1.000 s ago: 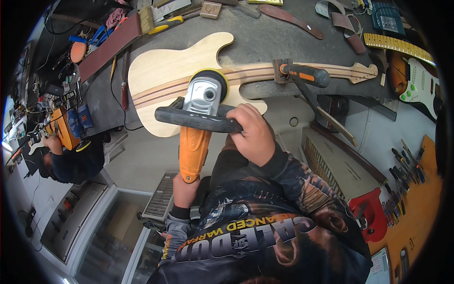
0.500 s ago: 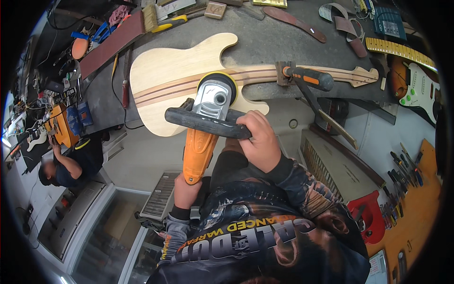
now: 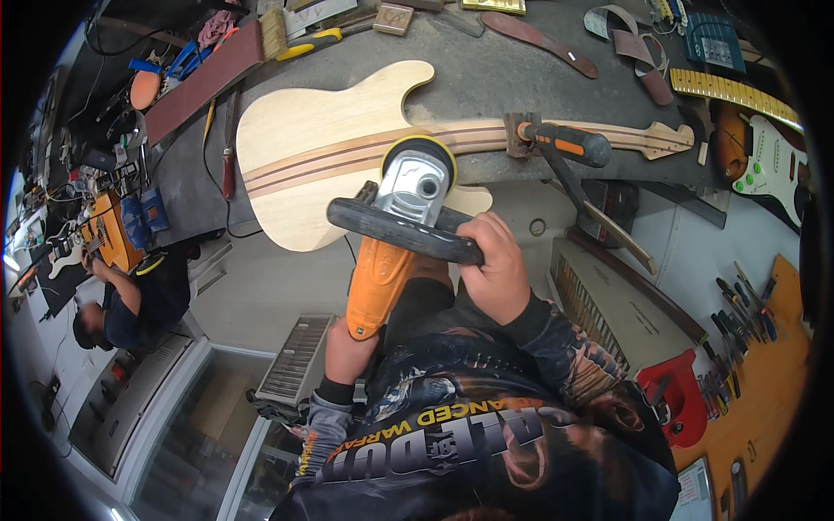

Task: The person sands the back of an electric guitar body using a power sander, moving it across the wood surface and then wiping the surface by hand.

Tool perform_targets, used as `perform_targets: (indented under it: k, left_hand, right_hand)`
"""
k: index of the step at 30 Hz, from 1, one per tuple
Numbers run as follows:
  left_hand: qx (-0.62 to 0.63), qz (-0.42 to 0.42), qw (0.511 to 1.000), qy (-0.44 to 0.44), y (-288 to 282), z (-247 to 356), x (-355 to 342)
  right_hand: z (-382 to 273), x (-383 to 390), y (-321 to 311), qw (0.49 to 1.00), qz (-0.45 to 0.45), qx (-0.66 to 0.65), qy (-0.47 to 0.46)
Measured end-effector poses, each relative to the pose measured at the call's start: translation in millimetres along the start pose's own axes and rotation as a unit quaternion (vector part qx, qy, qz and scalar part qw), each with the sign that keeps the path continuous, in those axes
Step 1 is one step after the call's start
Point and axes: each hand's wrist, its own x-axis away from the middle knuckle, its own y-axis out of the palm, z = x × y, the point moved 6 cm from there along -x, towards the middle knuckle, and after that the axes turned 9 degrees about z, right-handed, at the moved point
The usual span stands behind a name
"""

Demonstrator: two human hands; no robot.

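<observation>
A pale wooden guitar body (image 3: 304, 130) with darker stripes along its middle lies on the workbench, its neck (image 3: 599, 136) running to the right. An orange and silver power sander (image 3: 380, 282) with a round yellow-edged pad is over the body's lower right part; whether the pad touches the wood I cannot tell. My right hand (image 3: 497, 269) is closed round the right end of its black loop handle (image 3: 391, 229). At the tool's rear end is my left hand (image 3: 350, 352), holding it from below, fingers mostly hidden. A clamp (image 3: 569, 144) with black and orange grip sits across the neck.
A long sanding board (image 3: 204, 82), a brush (image 3: 276, 36) and a red-handled file (image 3: 229, 174) lie on the workbench (image 3: 473, 82). A finished guitar (image 3: 764, 165) stands at the right. Another person (image 3: 143, 291) works on a guitar at the left. Hand tools line the right wall.
The sander has moved a little to the right along the guitar body, and both my hands have gone with it. The guitar body and clamp stay in place.
</observation>
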Motion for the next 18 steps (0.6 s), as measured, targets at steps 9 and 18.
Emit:
perform_targets:
  k: [9, 18]
  left_hand:
    - [0.014, 0.015, 0.999, -0.042, -6, -23, 7]
    - [-0.008, -0.003, 1.000, -0.026, 6, -8, 12]
  right_hand:
    - [-8, -12, 26, 0.999, -0.028, -0.011, -0.024]
    - [4, 5, -2, 1.000, -0.022, 0.006, 0.005]
